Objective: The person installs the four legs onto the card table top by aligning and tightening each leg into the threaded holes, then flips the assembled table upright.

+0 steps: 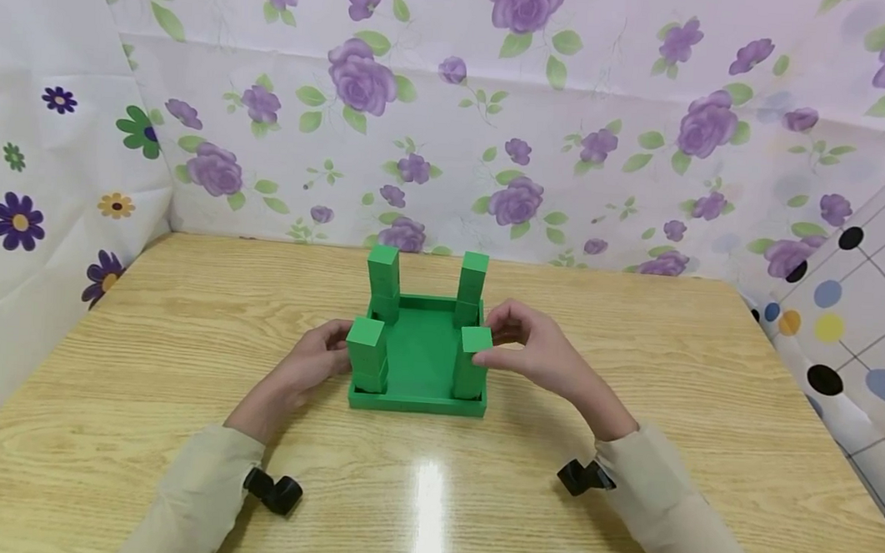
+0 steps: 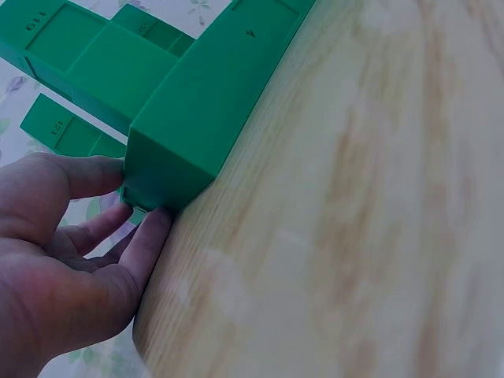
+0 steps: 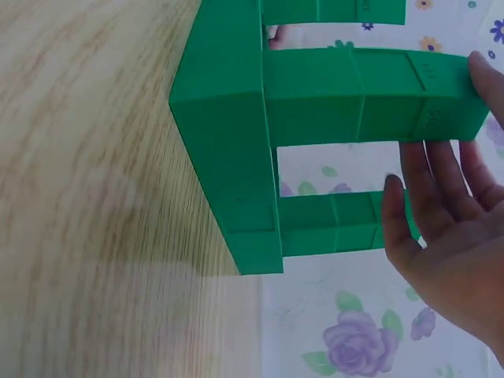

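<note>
A square green tray sits on the table with a green post standing at each corner. My right hand pinches the front right post near its top, thumb on one side and fingers along another, as the right wrist view shows of this post. At the tray's left side, my left hand touches the outer wall beside the front left post. In the left wrist view its thumb and fingertips rest against the tray's corner. Faint numbers mark the posts.
The back left post and back right post rise behind the hands. The wooden table meets a flowered cloth at the back. A dotted cloth hangs on the right. Both sleeves carry black wrist mounts.
</note>
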Action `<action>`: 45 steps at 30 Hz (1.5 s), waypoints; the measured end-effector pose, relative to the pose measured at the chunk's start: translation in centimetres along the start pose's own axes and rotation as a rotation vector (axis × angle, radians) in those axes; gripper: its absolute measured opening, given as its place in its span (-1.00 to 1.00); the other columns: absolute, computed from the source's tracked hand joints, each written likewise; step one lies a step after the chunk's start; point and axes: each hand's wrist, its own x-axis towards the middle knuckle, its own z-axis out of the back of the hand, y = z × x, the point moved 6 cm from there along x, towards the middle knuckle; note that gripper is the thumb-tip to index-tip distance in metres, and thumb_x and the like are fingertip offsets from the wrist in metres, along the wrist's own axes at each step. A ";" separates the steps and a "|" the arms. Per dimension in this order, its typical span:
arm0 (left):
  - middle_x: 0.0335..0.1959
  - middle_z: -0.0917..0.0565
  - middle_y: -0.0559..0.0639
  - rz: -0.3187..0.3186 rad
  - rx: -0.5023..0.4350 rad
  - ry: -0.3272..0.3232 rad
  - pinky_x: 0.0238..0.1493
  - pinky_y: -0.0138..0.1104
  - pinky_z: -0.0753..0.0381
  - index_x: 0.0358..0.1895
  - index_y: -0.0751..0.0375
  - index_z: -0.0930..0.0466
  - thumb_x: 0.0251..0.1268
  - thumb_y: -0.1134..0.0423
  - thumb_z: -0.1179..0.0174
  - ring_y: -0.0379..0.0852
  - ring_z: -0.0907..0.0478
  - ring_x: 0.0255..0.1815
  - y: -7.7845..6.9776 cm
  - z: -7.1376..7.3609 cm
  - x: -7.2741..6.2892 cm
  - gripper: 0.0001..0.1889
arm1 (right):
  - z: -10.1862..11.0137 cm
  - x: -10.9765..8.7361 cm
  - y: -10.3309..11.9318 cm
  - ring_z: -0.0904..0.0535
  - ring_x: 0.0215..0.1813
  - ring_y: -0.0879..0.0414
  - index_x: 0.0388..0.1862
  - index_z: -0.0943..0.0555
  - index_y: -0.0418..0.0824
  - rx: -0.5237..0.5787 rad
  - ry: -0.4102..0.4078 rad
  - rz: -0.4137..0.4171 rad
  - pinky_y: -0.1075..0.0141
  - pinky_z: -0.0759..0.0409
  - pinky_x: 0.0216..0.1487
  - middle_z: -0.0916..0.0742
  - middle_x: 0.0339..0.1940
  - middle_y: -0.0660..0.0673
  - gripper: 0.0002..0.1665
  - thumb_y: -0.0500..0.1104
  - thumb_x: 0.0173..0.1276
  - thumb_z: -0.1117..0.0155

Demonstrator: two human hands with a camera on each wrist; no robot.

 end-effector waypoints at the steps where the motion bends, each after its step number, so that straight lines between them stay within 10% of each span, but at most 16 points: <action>1: 0.11 -0.40 0.23 -0.001 0.003 0.001 -0.01 -0.35 -0.48 0.36 0.43 -0.23 0.49 0.39 0.01 -0.04 -0.36 0.04 0.0 0.0 0.0 -0.55 | 0.0 -0.1 0.1 -0.58 -0.05 -0.09 -0.16 -0.52 -0.29 -0.017 -0.019 -0.007 -0.05 -0.51 0.07 -0.61 -0.16 -0.15 -0.59 -0.26 0.08 -0.53; 17: 0.10 -0.39 0.22 -0.013 -0.007 0.014 0.00 -0.37 -0.49 0.35 0.44 -0.23 0.49 0.38 0.01 -0.05 -0.36 0.04 0.0 0.0 0.1 -0.56 | -0.6 -1.3 1.4 -0.65 -0.26 0.02 -0.22 -0.48 -0.21 -0.211 -0.184 -0.074 0.16 -0.61 -0.31 -0.68 -0.33 -0.08 -0.54 -0.10 0.07 -0.57; 30: 0.11 -0.40 0.24 -0.017 -0.001 0.013 -0.01 -0.36 -0.50 0.36 0.46 -0.21 0.49 0.38 0.01 -0.05 -0.38 0.03 -0.1 0.0 0.0 -0.55 | -1.1 -0.7 0.8 -0.53 0.13 0.04 0.44 -0.33 -0.10 -0.032 0.281 0.019 0.07 -0.48 0.16 -0.50 0.31 -0.03 -0.35 -0.12 0.41 -0.26; 36: 0.13 -0.39 0.23 0.003 -0.002 0.002 -0.01 -0.37 -0.49 0.35 0.43 -0.23 0.49 0.38 0.00 -0.04 -0.36 0.05 0.0 0.1 0.0 -0.55 | -0.8 -0.4 0.6 -0.47 0.26 0.02 0.41 -0.38 -0.14 0.065 0.321 0.033 0.11 -0.49 0.17 -0.50 0.32 -0.10 -0.45 -0.17 0.46 -0.18; 45: 0.12 -0.39 0.23 0.007 0.009 0.001 0.00 -0.34 -0.48 0.34 0.44 -0.24 0.49 0.37 0.01 -0.04 -0.35 0.05 0.0 0.1 0.1 -0.57 | 0.0 0.5 0.8 -0.54 0.14 0.01 0.23 -0.48 -0.29 -0.120 0.272 0.080 0.11 -0.52 0.12 -0.56 0.17 -0.15 -0.50 -0.21 0.35 -0.32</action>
